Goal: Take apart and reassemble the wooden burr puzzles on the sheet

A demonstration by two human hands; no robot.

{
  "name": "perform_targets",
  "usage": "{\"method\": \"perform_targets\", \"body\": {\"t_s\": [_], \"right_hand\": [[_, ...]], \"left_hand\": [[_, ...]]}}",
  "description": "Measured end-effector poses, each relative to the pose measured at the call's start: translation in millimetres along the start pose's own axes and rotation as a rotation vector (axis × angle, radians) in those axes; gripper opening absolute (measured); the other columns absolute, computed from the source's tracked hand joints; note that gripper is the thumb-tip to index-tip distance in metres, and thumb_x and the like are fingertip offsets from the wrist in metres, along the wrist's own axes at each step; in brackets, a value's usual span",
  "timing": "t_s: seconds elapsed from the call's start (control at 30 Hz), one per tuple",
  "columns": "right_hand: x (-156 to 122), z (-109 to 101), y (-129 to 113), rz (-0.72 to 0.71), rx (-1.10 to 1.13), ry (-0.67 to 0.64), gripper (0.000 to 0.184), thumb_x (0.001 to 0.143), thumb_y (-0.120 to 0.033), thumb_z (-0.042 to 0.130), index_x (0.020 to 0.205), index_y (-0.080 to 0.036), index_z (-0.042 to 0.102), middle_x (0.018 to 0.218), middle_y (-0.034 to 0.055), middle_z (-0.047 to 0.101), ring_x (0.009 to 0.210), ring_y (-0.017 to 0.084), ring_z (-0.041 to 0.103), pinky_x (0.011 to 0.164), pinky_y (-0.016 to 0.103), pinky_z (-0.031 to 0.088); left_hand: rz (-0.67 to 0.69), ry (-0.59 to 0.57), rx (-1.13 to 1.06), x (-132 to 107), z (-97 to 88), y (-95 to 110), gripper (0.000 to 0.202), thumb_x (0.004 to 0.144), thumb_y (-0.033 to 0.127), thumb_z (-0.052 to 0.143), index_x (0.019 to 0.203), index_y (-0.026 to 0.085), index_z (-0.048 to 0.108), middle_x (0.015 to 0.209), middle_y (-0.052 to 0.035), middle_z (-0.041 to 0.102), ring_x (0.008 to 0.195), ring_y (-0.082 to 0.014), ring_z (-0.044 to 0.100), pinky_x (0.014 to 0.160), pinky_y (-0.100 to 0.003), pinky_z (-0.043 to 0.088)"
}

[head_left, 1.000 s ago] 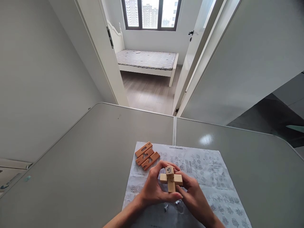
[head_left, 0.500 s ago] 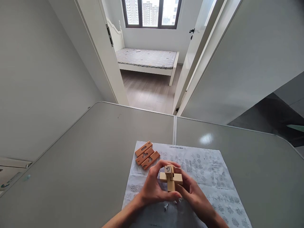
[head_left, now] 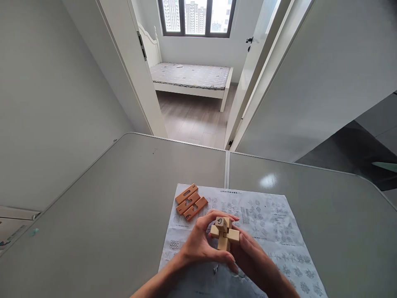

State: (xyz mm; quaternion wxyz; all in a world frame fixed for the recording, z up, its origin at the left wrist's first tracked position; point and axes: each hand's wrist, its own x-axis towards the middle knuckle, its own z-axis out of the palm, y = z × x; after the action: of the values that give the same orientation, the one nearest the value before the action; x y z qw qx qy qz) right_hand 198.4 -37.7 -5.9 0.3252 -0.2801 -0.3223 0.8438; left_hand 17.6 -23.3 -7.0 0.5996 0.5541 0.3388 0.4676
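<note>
A pale wooden interlocking puzzle (head_left: 223, 244) of crossed blocks is held up over the printed sheet, a handwritten mark on its top block. My left hand (head_left: 201, 242) curls around its left side, forefinger behind it and thumb in front. From the right, my right hand (head_left: 249, 252) grips it, the fingertips partly hidden behind and beneath the blocks. Beyond my left hand, three reddish-brown notched wooden pieces (head_left: 190, 202) lie side by side on the sheet, with numbers written on them.
The white sheet (head_left: 273, 236) printed with small diagrams lies on a grey table (head_left: 124, 215) with a metal seam (head_left: 227, 169). Small torn bits show near my hands. Past the table edge are a doorway, an open door (head_left: 245, 78) and a bed (head_left: 192, 76).
The puzzle has turned slightly, its right block now angled towards me. My left thumb has slid down and away from its front, and my right fingers have shifted along the right side.
</note>
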Motion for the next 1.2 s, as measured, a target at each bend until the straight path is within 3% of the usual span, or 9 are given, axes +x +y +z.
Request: {"method": "perform_targets", "body": {"t_s": [0.23,0.4,0.47,0.57,0.7,0.8,1.2], "right_hand": [[1,5,-13,-0.046,-0.189,0.095,0.07,0.09,-0.075,0.065,0.136,-0.022,0.065,0.108,0.0133,0.073,0.073,0.023,0.068,0.059,0.031,0.055],[-2,0,-27,-0.122,-0.542,0.239,0.062,0.088,-0.054,0.081,0.138,-0.025,0.059,0.112,0.0091,0.074,0.096,0.027,0.072,0.087,0.042,0.061],[-3,0,-34,-0.17,-0.669,0.282,0.058,0.088,-0.048,0.082,0.137,-0.026,0.058,0.12,0.0094,0.073,0.1,0.027,0.072,0.089,0.042,0.062],[-3,2,-44,-0.259,-0.835,0.304,0.05,0.087,-0.038,0.083,0.131,-0.027,0.06,0.126,0.0089,0.067,0.099,0.025,0.071,0.081,0.037,0.064],[-3,6,-54,-0.334,-1.009,0.278,0.042,0.088,-0.027,0.078,0.127,-0.027,0.063,0.119,0.006,0.063,0.087,0.02,0.068,0.073,0.034,0.065],[-5,7,-59,-0.35,-1.079,0.251,0.039,0.089,-0.023,0.075,0.126,-0.028,0.063,0.116,0.0046,0.062,0.079,0.016,0.065,0.069,0.032,0.065],[-12,10,-63,-0.288,-1.187,0.277,0.038,0.088,-0.023,0.074,0.124,-0.027,0.063,0.107,0.0025,0.062,0.073,0.015,0.062,0.068,0.031,0.063]], "left_hand": [[0.017,0.011,0.064,0,-1.3,5,0.083,0.067,0.069,0.09,0.132,0.021,0.072,0.127,-0.0142,0.073,0.117,-0.036,0.068,0.107,-0.048,0.054],[0.076,-0.006,0.123,2,0.8,17,0.073,0.092,0.07,0.068,0.149,0.025,0.061,0.15,-0.0154,0.062,0.139,-0.0387,0.056,0.12,-0.053,0.043],[0.114,0.013,0.161,2,1.8,16,0.069,0.097,0.069,0.061,0.149,0.024,0.059,0.151,-0.0153,0.061,0.141,-0.0376,0.054,0.121,-0.053,0.04],[0.159,0.098,0.232,2,2.8,8,0.053,0.104,0.062,0.054,0.138,0.022,0.065,0.138,-0.0151,0.066,0.131,-0.0335,0.061,0.114,-0.048,0.046],[0.174,0.237,0.308,3,2.6,-2,0.035,0.102,0.052,0.065,0.115,0.02,0.071,0.113,-0.0104,0.069,0.103,-0.0248,0.067,0.093,-0.036,0.053],[0.184,0.264,0.323,4,2.2,-3,0.031,0.099,0.049,0.071,0.104,0.019,0.072,0.098,-0.0066,0.069,0.088,-0.0201,0.066,0.081,-0.031,0.053],[0.283,0.267,0.522,-1,6.8,-8,0.015,0.103,0.034,0.067,0.104,0.019,0.068,0.094,-0.0051,0.069,0.086,-0.0186,0.068,0.08,-0.028,0.054]]}}
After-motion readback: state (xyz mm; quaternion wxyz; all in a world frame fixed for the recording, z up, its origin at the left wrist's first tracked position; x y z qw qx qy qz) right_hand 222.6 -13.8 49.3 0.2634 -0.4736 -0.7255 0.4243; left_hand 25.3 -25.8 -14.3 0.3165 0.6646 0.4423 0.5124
